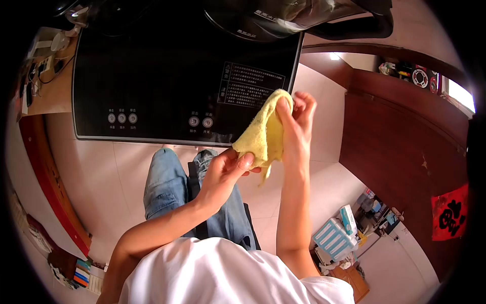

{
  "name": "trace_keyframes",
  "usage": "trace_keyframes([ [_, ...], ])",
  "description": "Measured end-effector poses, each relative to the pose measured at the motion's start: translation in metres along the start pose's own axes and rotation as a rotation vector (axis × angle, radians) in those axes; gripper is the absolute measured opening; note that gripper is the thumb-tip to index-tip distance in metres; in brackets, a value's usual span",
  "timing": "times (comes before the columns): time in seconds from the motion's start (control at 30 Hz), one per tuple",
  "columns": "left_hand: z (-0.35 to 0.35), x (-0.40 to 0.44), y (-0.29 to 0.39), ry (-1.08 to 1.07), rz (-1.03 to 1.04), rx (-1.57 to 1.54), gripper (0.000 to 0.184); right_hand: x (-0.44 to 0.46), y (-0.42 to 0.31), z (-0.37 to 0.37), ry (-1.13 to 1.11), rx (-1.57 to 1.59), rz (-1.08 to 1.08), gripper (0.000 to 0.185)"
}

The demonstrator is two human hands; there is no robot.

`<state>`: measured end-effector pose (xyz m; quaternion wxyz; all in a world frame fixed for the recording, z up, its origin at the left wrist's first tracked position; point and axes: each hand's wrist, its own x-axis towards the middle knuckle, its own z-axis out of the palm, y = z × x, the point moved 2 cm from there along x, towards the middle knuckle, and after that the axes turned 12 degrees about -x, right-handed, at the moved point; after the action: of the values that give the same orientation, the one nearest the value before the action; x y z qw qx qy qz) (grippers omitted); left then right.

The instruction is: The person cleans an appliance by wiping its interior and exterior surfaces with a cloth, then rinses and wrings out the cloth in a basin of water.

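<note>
A yellow cloth [257,133] hangs folded between my two hands, over the front right corner of a black glass-topped appliance [152,81]. My left hand [228,169] pinches the cloth's lower left corner between thumb and fingers. Higher up on the right, my right hand [297,121] grips its upper edge, with the thumb pressed against the fabric. A loose end of the cloth dangles below, between the hands. Round touch buttons and a printed warning label mark the black top.
A kettle [283,20] with a black handle stands at the back of the appliance. On the left, a wooden surface [55,91] holds cables and small items. A dark red wooden panel [395,142] rises at right, with a blue-white drawer box [334,238] on the floor side.
</note>
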<state>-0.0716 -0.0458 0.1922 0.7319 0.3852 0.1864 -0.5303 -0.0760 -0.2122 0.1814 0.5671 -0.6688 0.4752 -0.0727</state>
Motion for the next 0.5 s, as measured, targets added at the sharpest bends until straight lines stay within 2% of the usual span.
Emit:
trace_keyframes([
  [0.07,-0.009,-0.006,-0.011,0.008,-0.027,0.037,0.039,-0.018,0.023,-0.007,-0.036,0.131,0.028,0.046],
  [0.1,-0.009,-0.011,-0.014,0.012,-0.003,0.019,0.037,-0.027,0.027,-0.01,-0.04,0.096,0.08,0.045],
  [0.17,-0.011,-0.015,-0.022,-0.043,-0.041,-0.007,0.037,-0.015,0.026,-0.015,-0.012,-0.057,-0.028,0.048],
  [0.23,0.001,-0.011,-0.014,-0.089,-0.011,-0.02,0.04,0.018,0.011,-0.004,0.004,0.024,-0.082,0.051],
  [0.27,0.008,-0.008,-0.01,-0.11,0.011,-0.029,0.041,0.035,-0.008,0.003,0.056,-0.065,-0.133,0.051],
  [0.3,0.015,-0.007,-0.009,-0.149,0.04,-0.061,0.041,0.05,-0.023,0.009,0.004,-0.039,-0.128,0.052],
  [0.37,0.025,-0.009,-0.012,-0.113,-0.029,-0.16,0.034,0.044,-0.039,0.013,-0.027,-0.066,-0.023,0.052],
  [0.43,0.016,-0.019,-0.023,-0.148,-0.101,-0.144,0.031,0.039,0.021,-0.001,-0.088,-0.109,-0.125,0.056],
  [0.47,0.008,-0.02,-0.029,-0.169,-0.127,-0.136,0.029,0.019,0.04,-0.004,-0.056,-0.328,-0.198,0.068],
  [0.5,-0.004,-0.022,-0.032,-0.185,-0.146,-0.118,0.027,0.001,0.058,-0.007,-0.094,-0.278,-0.128,0.087],
])
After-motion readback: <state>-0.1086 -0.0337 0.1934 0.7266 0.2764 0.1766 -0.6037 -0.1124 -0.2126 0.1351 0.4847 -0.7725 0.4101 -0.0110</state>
